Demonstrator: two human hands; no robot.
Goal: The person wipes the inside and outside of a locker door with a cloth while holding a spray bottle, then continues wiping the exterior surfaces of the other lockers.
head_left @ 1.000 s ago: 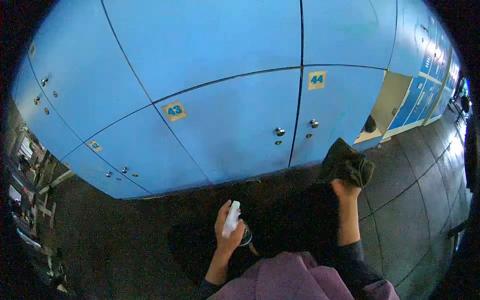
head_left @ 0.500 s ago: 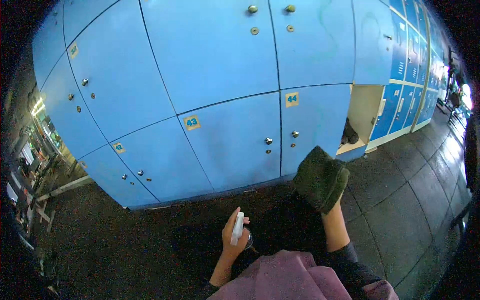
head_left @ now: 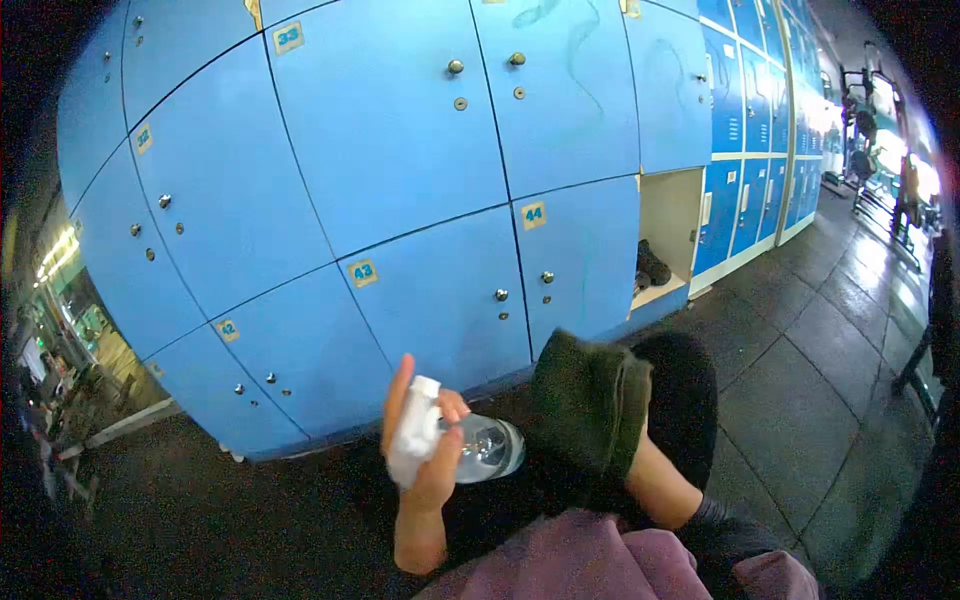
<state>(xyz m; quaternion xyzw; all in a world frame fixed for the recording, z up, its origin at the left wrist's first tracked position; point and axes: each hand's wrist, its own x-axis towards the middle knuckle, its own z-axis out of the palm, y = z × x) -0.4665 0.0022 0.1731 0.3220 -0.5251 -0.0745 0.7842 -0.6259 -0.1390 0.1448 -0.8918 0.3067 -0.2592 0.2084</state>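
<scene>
My left hand point(head_left: 425, 470) is wrapped round the neck of a clear spray bottle point(head_left: 490, 449) with a white trigger head point(head_left: 414, 430). The bottle lies tilted on its side, its round base pointing right, and its body looks partly filled. A dark green cloth point(head_left: 585, 400) covers my right hand, which shows only from the wrist point(head_left: 660, 480) back; the fingers are hidden under the fabric. The cloth is in front of the lower part of locker door 44 point(head_left: 580, 250), to the right of the bottle. Whether it touches the door cannot be made out.
Blue locker doors fill the front, among them door 43 point(head_left: 440, 290). An open compartment point(head_left: 672, 205) holds dark shoes point(head_left: 652, 268). Darker blue lockers point(head_left: 745, 190) continue at the right. Dark floor tiles point(head_left: 800, 370) run alongside, with gym equipment point(head_left: 880, 150) farther off.
My left hand has come up and turned the spray bottle, so its clear body now shows. The cloth-covered right hand is lower and farther left in view. The camera has shifted, moving the lockers leftward.
</scene>
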